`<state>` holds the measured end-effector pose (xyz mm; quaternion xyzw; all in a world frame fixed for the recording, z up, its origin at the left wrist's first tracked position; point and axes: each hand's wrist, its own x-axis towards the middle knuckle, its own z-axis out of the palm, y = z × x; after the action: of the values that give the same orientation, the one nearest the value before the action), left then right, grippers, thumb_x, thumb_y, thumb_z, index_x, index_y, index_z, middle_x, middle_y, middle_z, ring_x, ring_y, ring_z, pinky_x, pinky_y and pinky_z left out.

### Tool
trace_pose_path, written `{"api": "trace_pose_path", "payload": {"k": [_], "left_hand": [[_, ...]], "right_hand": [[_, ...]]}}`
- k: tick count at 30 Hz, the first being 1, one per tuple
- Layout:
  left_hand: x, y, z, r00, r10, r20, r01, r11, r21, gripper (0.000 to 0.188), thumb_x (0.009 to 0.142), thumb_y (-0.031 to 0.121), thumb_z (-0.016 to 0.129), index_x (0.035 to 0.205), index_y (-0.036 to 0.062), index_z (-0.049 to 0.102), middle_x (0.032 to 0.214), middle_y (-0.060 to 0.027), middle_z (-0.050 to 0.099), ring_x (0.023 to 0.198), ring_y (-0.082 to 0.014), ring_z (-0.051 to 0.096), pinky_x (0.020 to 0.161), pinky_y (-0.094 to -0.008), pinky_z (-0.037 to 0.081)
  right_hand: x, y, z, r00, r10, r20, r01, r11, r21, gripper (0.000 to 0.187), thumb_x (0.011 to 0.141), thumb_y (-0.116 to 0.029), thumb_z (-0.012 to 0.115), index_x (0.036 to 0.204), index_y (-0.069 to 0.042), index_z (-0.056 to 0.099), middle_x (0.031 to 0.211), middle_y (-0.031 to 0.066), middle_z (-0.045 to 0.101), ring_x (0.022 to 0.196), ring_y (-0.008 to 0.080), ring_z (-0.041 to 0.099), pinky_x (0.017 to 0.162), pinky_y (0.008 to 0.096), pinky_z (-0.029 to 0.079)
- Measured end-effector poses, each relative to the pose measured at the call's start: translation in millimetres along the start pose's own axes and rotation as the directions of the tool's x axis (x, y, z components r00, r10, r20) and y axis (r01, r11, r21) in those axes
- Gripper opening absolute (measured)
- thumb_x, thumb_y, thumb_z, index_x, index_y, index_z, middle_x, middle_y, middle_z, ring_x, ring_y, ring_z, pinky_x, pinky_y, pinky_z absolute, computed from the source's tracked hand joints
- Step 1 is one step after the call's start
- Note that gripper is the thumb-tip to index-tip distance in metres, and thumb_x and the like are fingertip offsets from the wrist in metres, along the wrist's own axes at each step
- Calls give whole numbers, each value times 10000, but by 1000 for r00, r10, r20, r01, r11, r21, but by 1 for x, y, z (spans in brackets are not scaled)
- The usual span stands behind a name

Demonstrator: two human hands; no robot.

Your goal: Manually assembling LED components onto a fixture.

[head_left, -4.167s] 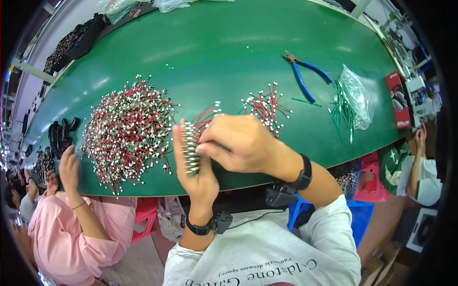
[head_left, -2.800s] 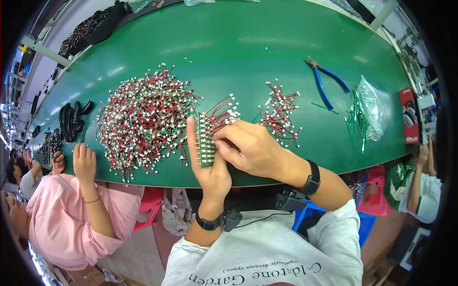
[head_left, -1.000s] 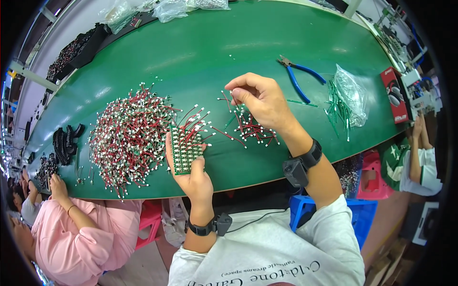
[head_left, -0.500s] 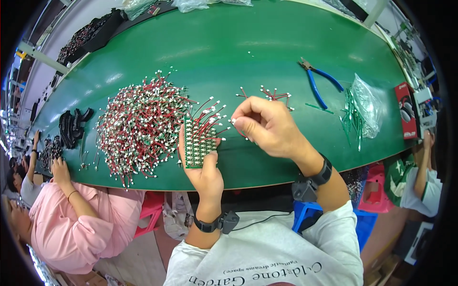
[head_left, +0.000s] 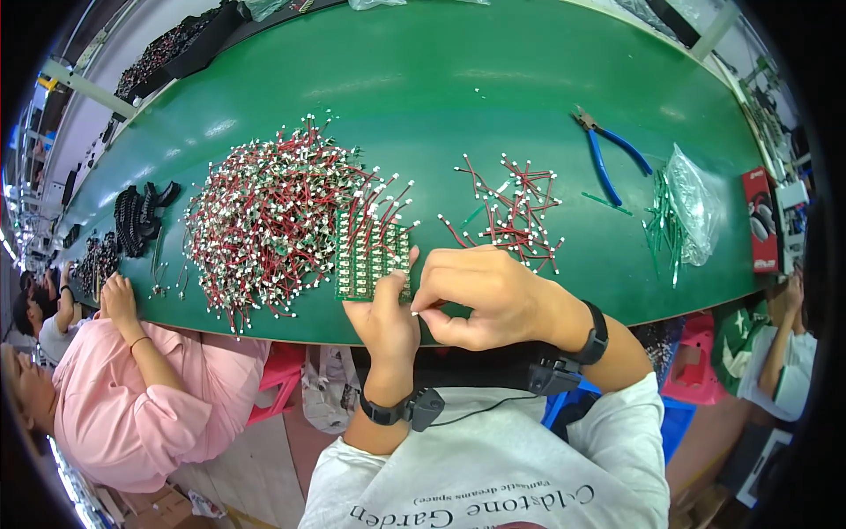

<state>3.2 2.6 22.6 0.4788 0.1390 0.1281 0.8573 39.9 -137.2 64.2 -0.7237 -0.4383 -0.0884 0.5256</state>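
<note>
My left hand (head_left: 385,319) grips the lower edge of a green circuit board panel (head_left: 352,275), thumb over its front. Rows of small white sockets cover the panel, and red-and-black wires with white plugs (head_left: 381,207) stick up from its upper part. Just right of the panel's lower corner, my right hand (head_left: 480,295) is closed in a pinch. A tiny white plug (head_left: 414,312) shows at its fingertips; any wire on it is hidden by the fingers. Beyond that hand lies a loose scatter of red-and-black wires (head_left: 515,216) with white plugs.
A large heap of wired pieces (head_left: 264,220) lies left of the panel on the green table (head_left: 423,97). Blue-handled cutters (head_left: 608,154), green strips (head_left: 661,220), a clear bag (head_left: 696,212) and a red box (head_left: 760,220) are at the right. A person in pink (head_left: 159,388) sits at left.
My right hand has come down and left, close to the panel's lower corner. More loose wires show on the table beyond it. My left hand still holds the panel.
</note>
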Motion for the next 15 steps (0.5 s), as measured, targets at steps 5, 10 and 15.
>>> {"api": "trace_pose_path", "payload": {"k": [5, 10, 15], "left_hand": [[2, -19, -11, 984, 140, 112, -143, 990, 19, 643, 795, -162, 467, 1418, -54, 351, 1189, -122, 588, 1016, -154, 606, 898, -285, 498], [-3, -14, 0, 978, 178, 110, -184, 981, 55, 347, 843, -159, 507, 1171, -50, 536, 1090, -79, 616, 971, -139, 611, 860, -286, 498], [-1, -16, -11, 935, 146, 322, -207, 964, 164, 655, 910, -150, 468, 1508, -23, 235, 1366, -124, 506, 1160, -149, 545, 1001, -289, 444]], "right_hand": [[-3, 14, 11, 983, 121, -138, -147, 971, -190, 143, 736, 0, 697, 853, -19, 617, 768, 101, 591, 623, 270, 605, 521, 356, 485], [-1, 23, 16, 979, 107, -174, -145, 963, -226, 129, 742, -4, 692, 849, -13, 621, 757, 105, 592, 622, 264, 610, 513, 356, 486], [-1, 23, 17, 980, 106, -169, -142, 967, -214, 106, 742, -3, 693, 832, -10, 638, 720, 115, 594, 564, 241, 601, 488, 345, 483]]}}
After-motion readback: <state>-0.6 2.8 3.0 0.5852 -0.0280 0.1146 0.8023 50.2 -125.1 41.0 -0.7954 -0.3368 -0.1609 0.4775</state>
